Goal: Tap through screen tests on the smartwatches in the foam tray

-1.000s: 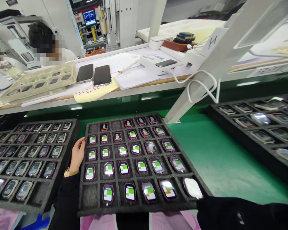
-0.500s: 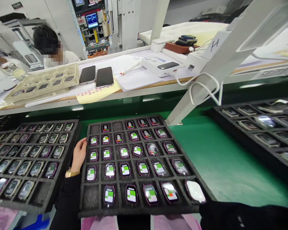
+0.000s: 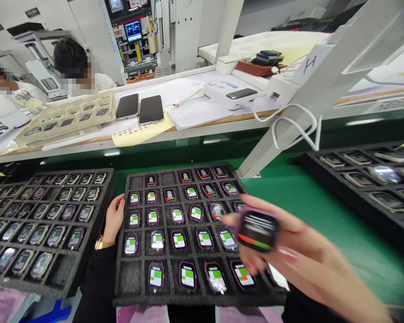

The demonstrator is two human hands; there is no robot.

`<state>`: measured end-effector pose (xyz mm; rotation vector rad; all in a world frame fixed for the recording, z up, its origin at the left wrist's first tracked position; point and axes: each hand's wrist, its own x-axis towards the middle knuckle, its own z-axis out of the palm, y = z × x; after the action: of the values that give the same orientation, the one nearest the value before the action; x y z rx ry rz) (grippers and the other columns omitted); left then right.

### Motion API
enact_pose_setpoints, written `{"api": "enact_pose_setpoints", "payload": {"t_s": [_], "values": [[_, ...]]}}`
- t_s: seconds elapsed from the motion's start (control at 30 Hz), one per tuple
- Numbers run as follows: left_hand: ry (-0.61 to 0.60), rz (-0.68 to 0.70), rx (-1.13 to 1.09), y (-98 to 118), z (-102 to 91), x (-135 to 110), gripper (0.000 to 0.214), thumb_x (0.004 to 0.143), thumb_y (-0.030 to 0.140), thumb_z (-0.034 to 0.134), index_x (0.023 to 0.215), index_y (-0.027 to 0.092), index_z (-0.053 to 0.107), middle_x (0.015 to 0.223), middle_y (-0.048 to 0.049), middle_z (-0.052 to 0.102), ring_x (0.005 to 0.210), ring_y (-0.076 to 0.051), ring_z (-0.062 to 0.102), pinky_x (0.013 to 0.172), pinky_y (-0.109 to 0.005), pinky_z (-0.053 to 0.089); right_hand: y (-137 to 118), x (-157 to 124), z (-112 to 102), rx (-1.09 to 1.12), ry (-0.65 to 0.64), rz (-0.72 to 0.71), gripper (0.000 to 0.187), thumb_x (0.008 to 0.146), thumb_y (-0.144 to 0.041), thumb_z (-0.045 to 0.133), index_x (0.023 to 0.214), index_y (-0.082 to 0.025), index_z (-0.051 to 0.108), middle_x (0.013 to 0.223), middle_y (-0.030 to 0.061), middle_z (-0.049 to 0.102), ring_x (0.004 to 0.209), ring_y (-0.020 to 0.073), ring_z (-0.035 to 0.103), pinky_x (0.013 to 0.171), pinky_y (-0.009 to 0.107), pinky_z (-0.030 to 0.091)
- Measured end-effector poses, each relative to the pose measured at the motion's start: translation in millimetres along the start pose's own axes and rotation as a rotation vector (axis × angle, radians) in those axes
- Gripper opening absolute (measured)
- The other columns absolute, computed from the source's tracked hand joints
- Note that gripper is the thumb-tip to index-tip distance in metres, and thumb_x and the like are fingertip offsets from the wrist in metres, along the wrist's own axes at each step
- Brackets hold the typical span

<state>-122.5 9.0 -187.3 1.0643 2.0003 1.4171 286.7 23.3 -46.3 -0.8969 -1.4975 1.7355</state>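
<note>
My right hand (image 3: pixel 299 251) is raised over the right side of the middle black foam tray (image 3: pixel 138 296) and grips a purple smartwatch body (image 3: pixel 257 230) with a dark screen showing white lines and a red-green bar. The hand is blurred by motion. Several purple watch bodies with lit green-and-white screens, such as one watch (image 3: pixel 187 275), lie in the tray's cells. My left hand (image 3: pixel 113 218) rests against the tray's left edge, fingers curled on the foam, with a gold bracelet at the wrist.
A second foam tray (image 3: pixel 54 278) of watches lies to the left and a third foam tray (image 3: pixel 326 172) to the right on the green belt (image 3: pixel 299 202). Behind is a shelf with two phones (image 3: pixel 139 108), papers and a beige tray (image 3: pixel 63 119). A slanted white post (image 3: pixel 289 112) stands at right. Two people sit at far left.
My right hand has come up into view from below, holding a watch body over the tray's right side. The left hand stays on the tray edge.
</note>
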Motion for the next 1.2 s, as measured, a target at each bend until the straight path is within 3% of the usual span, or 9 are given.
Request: {"api": "enact_pose_setpoints", "payload": {"t_s": [0.2,0.4,0.57,0.83,1.2], "values": [[-0.014,0.008,-0.001,-0.4,-1.0,1.0,0.054,0.083,0.056,0.058,0.115,0.014,0.065,0.112,-0.0129,0.070,0.102,-0.025,0.066,0.094,-0.041,0.052,15.9,34.7,19.6,0.128,-0.065,0.040,0.059,0.090,-0.049,0.071,0.140,-0.028,0.047,0.126,0.0133,0.064,0.078,0.0215,0.064,0.068,0.036,0.054],[-0.008,0.011,0.007,0.1,-1.6,0.8,0.054,0.083,0.056,0.058,0.115,0.014,0.066,0.112,-0.0135,0.070,0.101,-0.026,0.066,0.094,-0.042,0.053,14.4,45.7,26.0,0.131,-0.053,0.048,0.053,0.084,-0.052,0.076,0.123,-0.023,0.054,0.110,0.0121,0.070,0.085,0.0226,0.064,0.069,0.033,0.054],[-0.008,0.000,0.009,0.4,-2.6,1.2,0.054,0.082,0.056,0.059,0.115,0.014,0.066,0.112,-0.0140,0.070,0.100,-0.026,0.066,0.093,-0.043,0.053,13.6,51.7,31.0,0.046,0.033,0.073,0.050,0.081,-0.059,0.074,0.109,-0.021,0.058,0.093,0.0093,0.072,0.063,0.0176,0.059,0.058,0.032,0.051],[-0.022,0.010,0.003,1.0,-2.2,0.3,0.052,0.084,0.055,0.057,0.116,0.015,0.065,0.114,-0.0128,0.069,0.103,-0.025,0.066,0.095,-0.042,0.052,18.5,56.1,26.0,0.073,-0.057,0.010,0.051,0.083,-0.041,0.075,0.126,-0.025,0.054,0.122,0.0106,0.064,0.086,0.0217,0.066,0.067,0.033,0.057],[-0.018,0.010,-0.010,-1.1,-1.9,1.0,0.055,0.083,0.058,0.057,0.115,0.015,0.064,0.114,-0.0139,0.069,0.104,-0.027,0.066,0.095,-0.043,0.052,-7.1,65.4,18.8,0.036,-0.083,-0.103,0.046,0.087,-0.034,0.071,0.129,-0.025,0.054,0.124,0.0104,0.065,0.087,0.0235,0.069,0.073,0.038,0.058]]}}
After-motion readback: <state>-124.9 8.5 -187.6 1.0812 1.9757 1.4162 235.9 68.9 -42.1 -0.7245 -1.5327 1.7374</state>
